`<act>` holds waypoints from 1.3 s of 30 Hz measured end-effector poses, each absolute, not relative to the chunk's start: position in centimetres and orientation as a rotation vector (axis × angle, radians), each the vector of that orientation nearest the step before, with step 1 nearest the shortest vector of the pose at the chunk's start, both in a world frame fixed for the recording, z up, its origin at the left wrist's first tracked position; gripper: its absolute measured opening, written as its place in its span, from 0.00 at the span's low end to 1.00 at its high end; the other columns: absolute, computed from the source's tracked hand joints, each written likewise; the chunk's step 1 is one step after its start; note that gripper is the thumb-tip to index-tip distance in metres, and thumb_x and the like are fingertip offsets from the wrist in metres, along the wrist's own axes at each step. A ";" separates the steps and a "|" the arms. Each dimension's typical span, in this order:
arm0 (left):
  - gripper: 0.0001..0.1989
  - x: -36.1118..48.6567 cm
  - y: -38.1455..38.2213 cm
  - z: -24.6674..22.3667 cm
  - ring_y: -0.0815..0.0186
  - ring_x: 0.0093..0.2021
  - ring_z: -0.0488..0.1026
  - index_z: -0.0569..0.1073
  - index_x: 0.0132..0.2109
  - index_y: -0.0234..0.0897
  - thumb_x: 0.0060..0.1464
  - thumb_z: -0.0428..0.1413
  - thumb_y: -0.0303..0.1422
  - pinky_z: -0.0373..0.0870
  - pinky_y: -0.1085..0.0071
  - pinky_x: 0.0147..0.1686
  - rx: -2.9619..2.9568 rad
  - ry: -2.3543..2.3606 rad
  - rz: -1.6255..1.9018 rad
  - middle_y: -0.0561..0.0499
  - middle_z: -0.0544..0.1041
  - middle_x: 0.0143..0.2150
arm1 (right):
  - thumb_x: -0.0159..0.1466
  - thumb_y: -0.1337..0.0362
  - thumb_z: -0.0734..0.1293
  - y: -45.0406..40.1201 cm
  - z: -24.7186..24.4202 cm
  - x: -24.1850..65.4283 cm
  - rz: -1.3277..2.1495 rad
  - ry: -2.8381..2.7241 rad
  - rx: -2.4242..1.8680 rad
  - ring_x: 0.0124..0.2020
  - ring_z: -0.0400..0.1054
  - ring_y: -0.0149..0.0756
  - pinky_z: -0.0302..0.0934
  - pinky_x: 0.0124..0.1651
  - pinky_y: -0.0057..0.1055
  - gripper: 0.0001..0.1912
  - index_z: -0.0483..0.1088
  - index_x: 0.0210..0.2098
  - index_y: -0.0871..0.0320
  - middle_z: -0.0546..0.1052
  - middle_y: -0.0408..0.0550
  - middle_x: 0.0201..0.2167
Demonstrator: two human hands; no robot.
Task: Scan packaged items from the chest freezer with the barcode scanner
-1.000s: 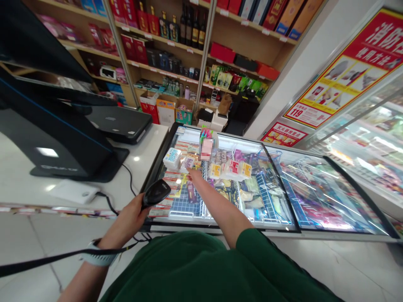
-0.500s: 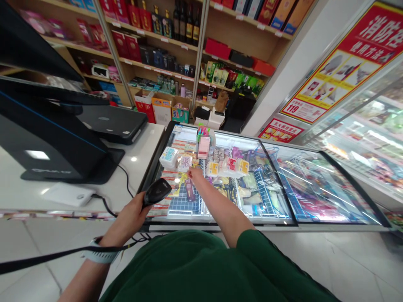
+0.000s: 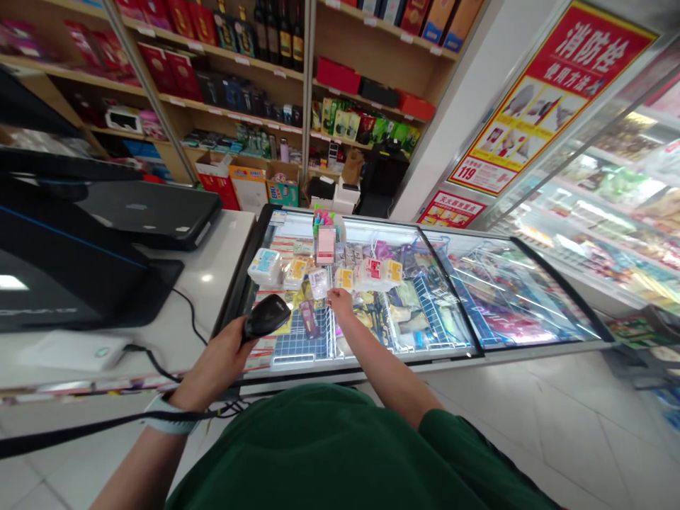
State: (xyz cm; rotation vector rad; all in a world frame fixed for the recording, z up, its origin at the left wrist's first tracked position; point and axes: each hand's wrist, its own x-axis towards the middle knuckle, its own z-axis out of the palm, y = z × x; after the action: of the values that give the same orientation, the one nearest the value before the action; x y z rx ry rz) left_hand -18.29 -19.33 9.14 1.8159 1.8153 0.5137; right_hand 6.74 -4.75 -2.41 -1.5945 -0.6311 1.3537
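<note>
My left hand [image 3: 222,354] is wrapped round the handle of a black barcode scanner [image 3: 267,316], its head pointing right over the freezer's left end. The fingers of my right hand [image 3: 340,302] pinch the right edge of a clear pack with a pale purple label [image 3: 319,283]. To its left stand a blue-labelled pack [image 3: 265,266] and a yellow-labelled pack [image 3: 295,272]. On its right are another yellow-labelled pack [image 3: 344,278], a red-labelled pack [image 3: 373,270] and a further yellow one [image 3: 394,272]. All rest on the glass freezer top [image 3: 290,358].
A white counter [image 3: 210,283] with a black checkout terminal [image 3: 79,262] and a white box-shaped device [image 3: 79,350] is at left. Behind the packs stands a colourful container [image 3: 324,216], partly blurred out. The scanner's black cord [image 3: 79,433] crosses my left wrist. Stocked shelves [image 3: 255,64] line the back.
My right hand has moved right with the purple-labelled pack, uncovering the yellow-labelled pack left of it. My left hand still holds the scanner. The view has shifted to the right.
</note>
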 end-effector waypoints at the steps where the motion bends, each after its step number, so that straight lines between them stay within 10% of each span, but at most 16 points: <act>1: 0.22 -18.1 -19.2 9.1 0.52 0.50 0.76 0.66 0.54 0.33 0.56 0.47 0.40 0.71 0.60 0.50 1.827 1.795 0.511 0.37 0.77 0.50 | 0.56 0.71 0.70 -5.2 -2.3 7.3 1.332 -0.648 -1.592 0.20 0.66 0.25 0.56 0.25 0.19 0.03 0.72 0.28 0.58 0.72 0.35 0.19; 39: 0.20 -14.0 -18.0 9.8 0.51 0.53 0.74 0.65 0.53 0.34 0.56 0.46 0.39 0.67 0.58 0.54 1.972 1.593 0.485 0.36 0.75 0.52 | 0.60 0.61 0.67 -10.3 0.6 12.0 0.867 -1.296 -1.677 0.33 0.73 0.36 0.66 0.41 0.31 0.08 0.75 0.37 0.58 0.80 0.45 0.33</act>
State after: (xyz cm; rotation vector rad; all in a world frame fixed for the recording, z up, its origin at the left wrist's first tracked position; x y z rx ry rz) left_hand -14.03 -18.02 9.78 1.9723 1.5930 0.4851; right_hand 12.03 -10.30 0.55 -1.6774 -1.2955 0.8672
